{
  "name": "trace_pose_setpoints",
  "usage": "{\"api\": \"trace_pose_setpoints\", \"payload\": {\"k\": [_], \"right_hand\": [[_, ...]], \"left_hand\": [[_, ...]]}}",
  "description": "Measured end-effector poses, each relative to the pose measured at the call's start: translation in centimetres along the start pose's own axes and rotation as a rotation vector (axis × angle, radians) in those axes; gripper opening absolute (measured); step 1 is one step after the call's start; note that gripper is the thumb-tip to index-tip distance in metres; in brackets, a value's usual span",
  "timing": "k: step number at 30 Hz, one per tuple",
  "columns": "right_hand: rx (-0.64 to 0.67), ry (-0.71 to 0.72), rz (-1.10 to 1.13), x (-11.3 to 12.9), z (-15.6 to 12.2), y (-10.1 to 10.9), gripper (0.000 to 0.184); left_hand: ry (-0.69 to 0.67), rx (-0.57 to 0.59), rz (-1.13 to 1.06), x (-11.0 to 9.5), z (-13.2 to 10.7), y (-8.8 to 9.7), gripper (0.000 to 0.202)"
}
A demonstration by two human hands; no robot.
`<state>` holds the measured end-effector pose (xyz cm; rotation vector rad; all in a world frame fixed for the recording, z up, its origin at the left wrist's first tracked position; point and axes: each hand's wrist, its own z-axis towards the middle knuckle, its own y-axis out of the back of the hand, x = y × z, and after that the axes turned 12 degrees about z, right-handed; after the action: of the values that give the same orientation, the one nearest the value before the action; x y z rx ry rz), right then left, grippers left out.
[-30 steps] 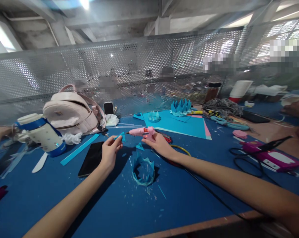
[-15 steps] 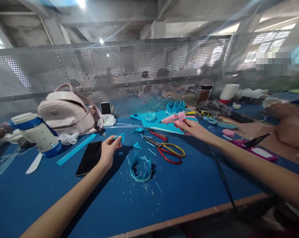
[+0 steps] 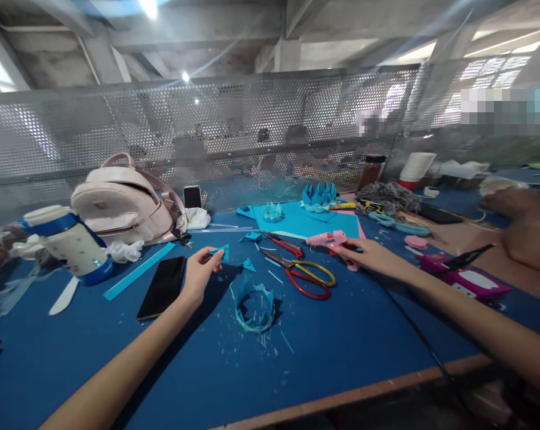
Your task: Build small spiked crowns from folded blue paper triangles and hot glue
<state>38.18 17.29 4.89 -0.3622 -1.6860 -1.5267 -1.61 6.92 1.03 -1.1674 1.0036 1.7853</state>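
Note:
My left hand (image 3: 198, 275) pinches a small blue paper triangle (image 3: 220, 251) above the blue table (image 3: 207, 370). My right hand (image 3: 372, 255) grips a pink glue gun (image 3: 330, 240), low over the table to the right of the scissors (image 3: 303, 272), its nozzle pointing left. A blue paper crown (image 3: 254, 307) lies between my arms. Another loose blue triangle (image 3: 247, 264) rests near the scissors.
A black phone (image 3: 162, 286), a blue paper strip (image 3: 138, 272), a white bottle with blue band (image 3: 68, 242) and a pink backpack (image 3: 124, 203) are at the left. Blue sheets with finished crowns (image 3: 319, 196) lie at the back. Another person's hands (image 3: 521, 224) rest at the right.
My right hand carried the glue gun from the table's middle off to the right and back, then lowered it beside the scissors. My left hand kept the triangle nearly still.

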Motion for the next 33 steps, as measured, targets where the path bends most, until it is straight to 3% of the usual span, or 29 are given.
{"api": "trace_pose_setpoints", "payload": {"k": [3,6,8,11,15,20,26,33], "right_hand": [[-0.215,0.119,-0.207,2.1,-0.5,1.8,0.048],[-0.365,0.265,-0.195,5.9,-1.0,2.2,0.04],[-0.231,0.429,-0.11,9.0,-1.1,1.0,0.03],[0.094,0.597,-0.026,13.5,-0.8,-2.7,0.021],[0.254,0.714,-0.088,17.2,1.3,-8.3,0.01],[0.27,0.663,-0.079,18.6,4.3,-11.6,0.005],[0.355,0.644,-0.026,18.6,5.4,-11.6,0.003],[0.421,0.662,0.066,18.1,5.0,-11.5,0.002]], "left_hand": [[-0.031,0.034,0.063,-0.5,0.0,0.0,0.031],[-0.066,0.071,0.13,-1.1,-0.1,0.0,0.03],[-0.097,0.093,0.179,-1.6,-0.4,-0.2,0.028],[-0.162,0.126,0.252,-2.2,-0.9,-0.5,0.025],[-0.264,0.17,0.327,-3.0,-1.6,-0.8,0.018],[-0.315,0.134,0.383,-3.2,-1.8,-0.4,0.013],[-0.33,0.121,0.359,-2.9,-1.3,-0.1,0.029],[-0.373,0.141,0.401,-4.2,-1.8,-0.1,0.027]]}}
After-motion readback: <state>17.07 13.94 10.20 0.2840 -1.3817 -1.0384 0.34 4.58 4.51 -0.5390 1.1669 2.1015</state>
